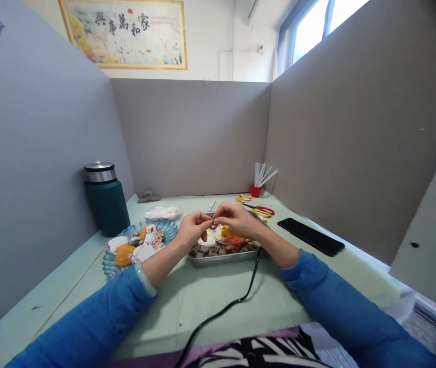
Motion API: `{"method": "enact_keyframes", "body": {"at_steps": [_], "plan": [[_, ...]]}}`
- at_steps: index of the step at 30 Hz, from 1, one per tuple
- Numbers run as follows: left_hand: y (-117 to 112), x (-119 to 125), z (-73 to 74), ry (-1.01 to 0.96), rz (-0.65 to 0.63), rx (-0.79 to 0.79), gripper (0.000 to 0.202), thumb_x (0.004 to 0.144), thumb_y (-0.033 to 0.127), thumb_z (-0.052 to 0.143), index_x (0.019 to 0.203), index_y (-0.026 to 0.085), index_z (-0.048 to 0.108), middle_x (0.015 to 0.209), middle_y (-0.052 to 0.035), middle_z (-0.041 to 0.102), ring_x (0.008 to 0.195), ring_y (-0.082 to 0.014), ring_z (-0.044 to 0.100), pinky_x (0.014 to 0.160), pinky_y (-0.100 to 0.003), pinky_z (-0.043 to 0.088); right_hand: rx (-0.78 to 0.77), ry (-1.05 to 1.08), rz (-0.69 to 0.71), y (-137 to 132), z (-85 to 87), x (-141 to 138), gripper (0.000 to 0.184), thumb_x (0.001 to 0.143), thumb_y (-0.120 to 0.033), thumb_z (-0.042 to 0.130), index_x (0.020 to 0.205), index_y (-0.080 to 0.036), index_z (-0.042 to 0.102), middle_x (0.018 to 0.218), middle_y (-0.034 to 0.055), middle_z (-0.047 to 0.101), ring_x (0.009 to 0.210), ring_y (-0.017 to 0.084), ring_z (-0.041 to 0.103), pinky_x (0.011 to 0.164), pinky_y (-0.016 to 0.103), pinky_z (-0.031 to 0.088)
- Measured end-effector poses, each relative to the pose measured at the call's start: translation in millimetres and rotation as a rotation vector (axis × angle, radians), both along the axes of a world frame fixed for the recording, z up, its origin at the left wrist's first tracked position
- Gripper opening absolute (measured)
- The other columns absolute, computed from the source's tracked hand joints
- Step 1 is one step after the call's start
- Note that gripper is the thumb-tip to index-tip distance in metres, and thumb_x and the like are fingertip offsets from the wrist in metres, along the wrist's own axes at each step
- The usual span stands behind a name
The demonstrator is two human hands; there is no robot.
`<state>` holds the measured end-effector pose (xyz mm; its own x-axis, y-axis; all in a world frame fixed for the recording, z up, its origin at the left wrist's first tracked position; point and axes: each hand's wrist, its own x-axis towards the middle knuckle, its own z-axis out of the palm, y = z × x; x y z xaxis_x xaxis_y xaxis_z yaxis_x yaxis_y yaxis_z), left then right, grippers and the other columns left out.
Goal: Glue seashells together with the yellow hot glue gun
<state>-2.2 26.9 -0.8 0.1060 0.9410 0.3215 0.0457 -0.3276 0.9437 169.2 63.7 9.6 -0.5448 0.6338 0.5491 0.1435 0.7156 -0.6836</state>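
Observation:
My left hand (191,228) and my right hand (238,220) meet over a metal tray (218,259). The fingertips of both are pinched together on a small brownish piece (213,223), perhaps a shell, mostly covered by the fingers. In the tray lie small stones (207,250), pale shells and a yellow tool (226,232), which looks like a glue gun, with a reddish glow beside it. From the tray a black cord (236,301) runs toward me. Left of my left hand, a blue scalloped plate (169,231) holds white and orange shells (124,254).
A green thermos (106,207) stands at the left by the grey partition (190,138). Behind the plate lies a white plastic bundle (163,212). Right of the tray are scissors (264,210) and a black phone (310,236). White sticks stand in a red cup (255,191) at the back.

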Motion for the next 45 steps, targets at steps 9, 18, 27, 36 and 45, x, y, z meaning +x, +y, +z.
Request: {"method": "enact_keyframes", "body": {"at_steps": [9, 18, 27, 36, 45], "plan": [[-0.1, -1.6, 2.8, -0.098, 0.008, -0.072, 0.032, 0.059, 0.037, 0.072, 0.073, 0.014, 0.054, 0.063, -0.0009, 0.065, 0.034, -0.0046, 0.044, 0.038, -0.019, 0.032, 0.104, -0.106, -0.121, -1.0, 18.2, 17.2, 0.026, 0.081, -0.038, 0.055, 0.088, -0.014, 0.062, 0.078, 0.0032, 0.063, 0.068, 0.013, 0.055, 0.061, 0.024, 0.042], [1.6, -1.8, 1.0, -0.101, 0.022, -0.076, 0.032, 0.059, 0.036, 0.072, 0.074, 0.013, 0.054, 0.063, -0.0011, 0.064, 0.034, -0.0048, 0.044, 0.037, -0.019, 0.032, 0.226, -0.978, -0.544, -22.6, 20.6, 33.5, 0.063, 0.06, -0.065, 0.064, 0.104, -0.019, 0.062, 0.09, 0.0103, 0.067, 0.079, 0.026, 0.06, 0.059, 0.028, 0.037], [-0.8, -1.4, 3.3, -0.121, 0.046, -0.081, 0.032, 0.058, 0.035, 0.072, 0.073, 0.013, 0.054, 0.061, 0.0001, 0.063, 0.034, -0.0047, 0.044, 0.037, -0.019, 0.031, 0.036, -0.77, -0.42, -17.7, 17.2, 41.1, 0.049, 0.072, -0.051, 0.059, 0.11, -0.019, 0.058, 0.087, 0.0077, 0.065, 0.078, 0.022, 0.059, 0.062, 0.027, 0.04], [1.0, -2.6, 2.4, -0.132, 0.043, -0.076, 0.028, 0.059, 0.033, 0.071, 0.073, 0.014, 0.055, 0.062, -0.0001, 0.063, 0.035, -0.0046, 0.044, 0.038, -0.018, 0.032, -0.48, 0.341, -0.02, -27.3, 23.8, 39.6, 0.04, 0.074, -0.051, 0.062, 0.096, -0.019, 0.055, 0.066, -0.0029, 0.044, 0.052, 0.008, 0.04, 0.046, 0.021, 0.039], [6.9, -5.3, -2.1, -0.149, 0.032, -0.063, 0.033, 0.058, 0.036, 0.073, 0.076, 0.014, 0.055, 0.061, 0.0018, 0.06, 0.036, -0.0047, 0.045, 0.039, -0.018, 0.033, -0.462, 0.227, 0.005, -29.7, 17.0, 33.0, 0.039, 0.072, -0.041, 0.067, 0.099, -0.016, 0.055, 0.056, -0.007, 0.035, 0.047, 0.006, 0.033, 0.042, 0.02, 0.03]]}}
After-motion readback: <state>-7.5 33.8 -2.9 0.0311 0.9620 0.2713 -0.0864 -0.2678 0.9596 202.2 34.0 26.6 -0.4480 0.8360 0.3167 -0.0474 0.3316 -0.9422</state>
